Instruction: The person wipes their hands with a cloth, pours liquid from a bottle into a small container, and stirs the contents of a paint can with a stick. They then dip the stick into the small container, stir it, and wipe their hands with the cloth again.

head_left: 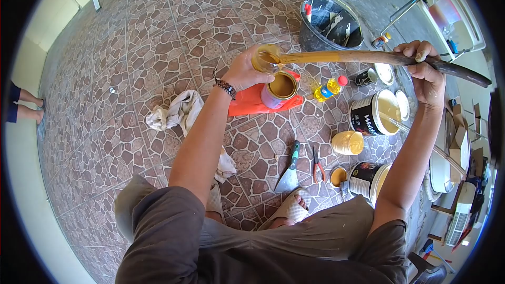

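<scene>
My left hand (246, 69) is wrapped round a small clear container (261, 62) with mustard-brown paint inside. A long curved wooden stick (363, 57) reaches across to it, its paint-coated end at the container's rim. Gripping the stick near its dark end is my right hand (425, 68), fingers smudged with paint. Just below the container stands an open can (272, 96) of brown paint on a red-orange plastic sheet (244, 102). To its right are small yellow bottles (325, 90), one with a red cap.
A black bucket (315, 37) stands ahead. Paint tubs (365, 117) and a yellow jar (344, 142) line the right. A scraper (290, 171), pliers (317, 165) and white rag (184, 110) lie on the patterned floor. Another person's legs (29, 106) show far left.
</scene>
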A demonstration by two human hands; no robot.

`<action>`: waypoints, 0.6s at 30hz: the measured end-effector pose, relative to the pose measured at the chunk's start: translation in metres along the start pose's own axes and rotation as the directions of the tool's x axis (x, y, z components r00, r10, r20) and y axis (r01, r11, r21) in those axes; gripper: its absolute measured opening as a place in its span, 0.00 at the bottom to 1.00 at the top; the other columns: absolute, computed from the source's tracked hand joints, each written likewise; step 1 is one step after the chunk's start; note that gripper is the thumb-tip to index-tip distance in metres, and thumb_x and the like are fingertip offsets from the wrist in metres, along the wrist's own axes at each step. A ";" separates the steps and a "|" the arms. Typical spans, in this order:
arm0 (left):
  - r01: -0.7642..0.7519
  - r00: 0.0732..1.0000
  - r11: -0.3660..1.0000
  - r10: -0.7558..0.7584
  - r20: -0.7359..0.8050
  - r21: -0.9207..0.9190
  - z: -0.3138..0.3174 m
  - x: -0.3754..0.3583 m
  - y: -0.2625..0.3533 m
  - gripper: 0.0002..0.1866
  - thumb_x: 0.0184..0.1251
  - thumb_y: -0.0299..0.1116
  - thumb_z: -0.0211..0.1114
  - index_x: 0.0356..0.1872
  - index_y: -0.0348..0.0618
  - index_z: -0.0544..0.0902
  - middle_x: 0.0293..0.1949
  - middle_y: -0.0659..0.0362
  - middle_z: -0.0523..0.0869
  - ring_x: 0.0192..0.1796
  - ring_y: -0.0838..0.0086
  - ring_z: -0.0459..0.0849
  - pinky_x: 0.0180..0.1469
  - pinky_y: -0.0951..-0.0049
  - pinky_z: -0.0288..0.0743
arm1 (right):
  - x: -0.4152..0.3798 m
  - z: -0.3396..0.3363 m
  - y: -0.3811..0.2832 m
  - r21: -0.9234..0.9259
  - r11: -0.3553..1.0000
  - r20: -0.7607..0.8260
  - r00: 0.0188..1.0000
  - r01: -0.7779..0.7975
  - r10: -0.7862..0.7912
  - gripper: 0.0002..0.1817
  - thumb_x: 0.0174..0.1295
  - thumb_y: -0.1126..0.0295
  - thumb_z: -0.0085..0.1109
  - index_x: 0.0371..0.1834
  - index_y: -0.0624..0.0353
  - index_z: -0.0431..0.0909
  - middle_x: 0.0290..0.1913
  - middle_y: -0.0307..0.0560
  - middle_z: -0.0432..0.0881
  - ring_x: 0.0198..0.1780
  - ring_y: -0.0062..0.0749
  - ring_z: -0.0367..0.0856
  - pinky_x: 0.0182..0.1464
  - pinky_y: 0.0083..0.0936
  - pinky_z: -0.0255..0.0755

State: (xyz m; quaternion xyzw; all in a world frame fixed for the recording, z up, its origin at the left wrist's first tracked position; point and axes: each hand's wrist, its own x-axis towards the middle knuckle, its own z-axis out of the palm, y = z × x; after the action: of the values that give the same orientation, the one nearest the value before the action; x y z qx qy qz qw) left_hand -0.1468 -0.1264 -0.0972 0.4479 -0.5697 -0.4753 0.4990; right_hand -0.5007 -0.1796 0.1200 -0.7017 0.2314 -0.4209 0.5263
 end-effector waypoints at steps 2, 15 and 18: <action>-0.010 1.000 0.999 0.010 0.001 0.035 0.000 0.000 0.000 0.35 0.44 0.22 0.74 0.59 0.43 0.73 0.51 0.61 0.82 0.54 0.76 0.80 0.60 0.72 0.73 | 0.000 0.001 0.000 0.007 1.000 -0.012 1.000 0.005 -0.005 0.12 0.37 0.84 0.54 0.29 0.59 0.72 0.36 0.50 0.79 0.51 0.54 0.79 0.61 0.49 0.69; -0.059 0.997 0.997 0.061 -0.045 0.053 0.013 -0.001 -0.003 0.34 0.40 0.26 0.76 0.55 0.46 0.75 0.49 0.61 0.84 0.52 0.75 0.82 0.58 0.71 0.75 | 0.006 0.013 0.021 -0.004 0.994 -0.162 0.981 -0.111 0.109 0.11 0.40 0.82 0.54 0.30 0.62 0.73 0.37 0.54 0.80 0.49 0.51 0.80 0.56 0.41 0.73; -0.085 0.995 0.996 0.086 -0.054 0.015 0.009 -0.002 -0.003 0.34 0.40 0.24 0.76 0.55 0.46 0.75 0.49 0.60 0.84 0.52 0.75 0.82 0.58 0.71 0.75 | 0.004 0.008 0.018 0.011 0.994 -0.213 0.971 -0.108 0.108 0.10 0.42 0.82 0.54 0.30 0.62 0.73 0.38 0.54 0.79 0.47 0.50 0.81 0.54 0.41 0.76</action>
State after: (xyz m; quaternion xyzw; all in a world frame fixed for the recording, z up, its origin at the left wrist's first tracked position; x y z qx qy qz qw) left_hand -0.1557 -0.1235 -0.1007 0.4390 -0.5775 -0.4376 0.5313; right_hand -0.4895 -0.1844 0.1041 -0.6389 0.3245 -0.4645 0.5204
